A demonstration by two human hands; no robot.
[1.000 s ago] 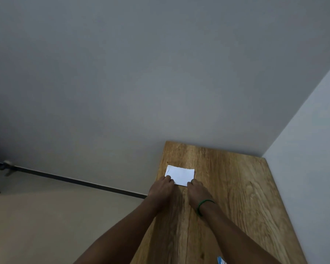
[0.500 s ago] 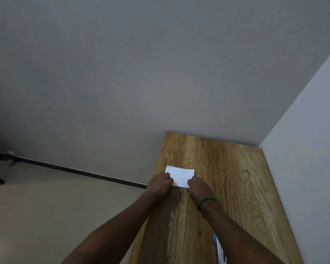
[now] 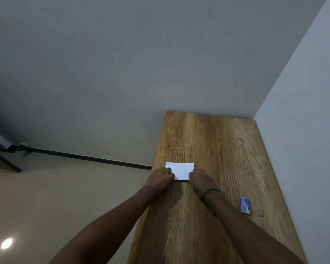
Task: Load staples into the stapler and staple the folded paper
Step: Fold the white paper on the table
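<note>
A small folded white paper (image 3: 181, 170) lies flat on the wooden table (image 3: 213, 145) near its left edge. My left hand (image 3: 161, 178) holds the paper's left end with curled fingers. My right hand (image 3: 198, 178), with a green bead bracelet on the wrist, holds the right end the same way. A small blue staple box (image 3: 244, 205) lies on the table to the right of my right forearm, with a short grey strip of staples (image 3: 260, 212) beside it. A sliver of something blue (image 3: 222, 190) shows behind my right wrist, mostly hidden. No stapler shows plainly.
The table runs along a white wall (image 3: 303, 130) on the right and ends at a grey wall at the back. To the left the table edge drops to a beige floor (image 3: 55, 197) with a dark skirting line.
The view has tilted down, so the staple box and staple strip have come into sight. Both hands stay on the paper's ends, which has barely shifted on the table.
</note>
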